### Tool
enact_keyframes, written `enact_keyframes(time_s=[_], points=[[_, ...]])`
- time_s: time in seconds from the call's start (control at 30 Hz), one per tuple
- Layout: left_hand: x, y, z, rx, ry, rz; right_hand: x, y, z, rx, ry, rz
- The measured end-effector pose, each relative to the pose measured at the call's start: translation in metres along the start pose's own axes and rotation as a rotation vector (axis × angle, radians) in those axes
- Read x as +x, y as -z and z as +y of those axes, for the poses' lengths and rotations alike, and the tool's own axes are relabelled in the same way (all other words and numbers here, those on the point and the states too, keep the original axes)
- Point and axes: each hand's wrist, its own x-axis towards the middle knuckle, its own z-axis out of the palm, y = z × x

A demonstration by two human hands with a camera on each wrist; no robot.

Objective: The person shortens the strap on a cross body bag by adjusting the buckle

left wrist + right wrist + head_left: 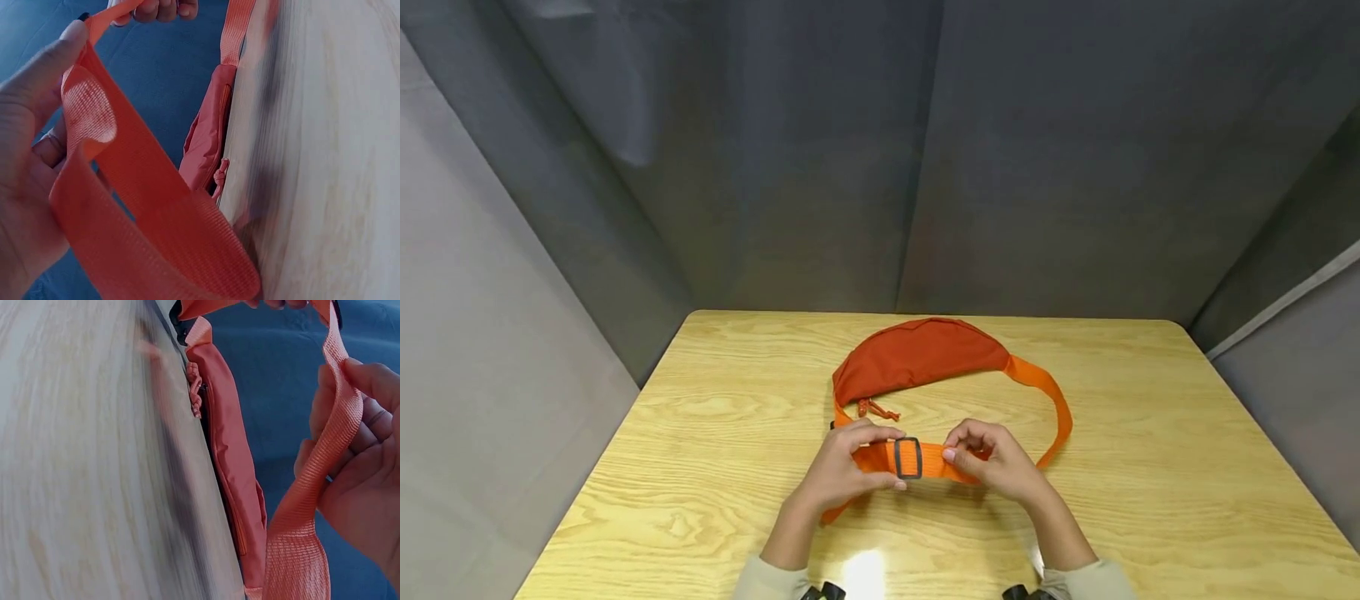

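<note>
A red-orange waist bag [925, 354] lies on the table, its bright orange strap [1052, 392] looping towards me. My left hand [835, 475] holds the strap's black slider buckle [919, 458] between thumb below and index finger above. Just right of the buckle, my right hand [1000, 462] pinches the strap between thumb and fingertips. In the left wrist view a wide fold of strap [144, 162] hangs beside the left palm. The right wrist view shows twisted strap [306, 487] running down from the right fingers. A black clip [181, 326] joins the bag's end, partly cut off.
A corded zipper pull [880, 410] dangles from the bag onto the light wood table [700, 467]. Dark grey curtains [797, 167] stand behind the table's far edge, with paler cloth [490, 333] at the left side.
</note>
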Motion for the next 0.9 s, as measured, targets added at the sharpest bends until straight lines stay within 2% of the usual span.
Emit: enact_keyframes(time_s=[0.13, 0.23, 0.37, 0.47, 0.53, 0.8, 0.9], points=[[0.0, 0.0, 0.0, -0.019, -0.007, 0.001, 0.003, -0.005, -0.012, 0.04, -0.029, 0.0], [0.002, 0.004, 0.014, -0.04, -0.004, -0.001, 0.005, -0.008, -0.012, 0.063, -0.035, -0.009], [0.006, 0.009, 0.033, -0.054, -0.002, -0.012, 0.008, -0.012, 0.005, 0.124, 0.005, -0.028], [0.006, 0.008, 0.034, -0.071, -0.001, -0.023, 0.01, -0.015, 0.018, 0.161, 0.035, -0.036], [0.007, 0.007, 0.035, -0.08, 0.002, -0.031, 0.01, -0.016, 0.02, 0.168, 0.027, -0.044], [0.006, 0.011, 0.036, -0.126, 0.057, -0.053, 0.005, -0.004, -0.006, 0.015, -0.096, -0.053], [0.006, 0.01, 0.034, -0.136, 0.059, -0.06, 0.003, 0.002, -0.007, -0.004, -0.129, -0.059]])
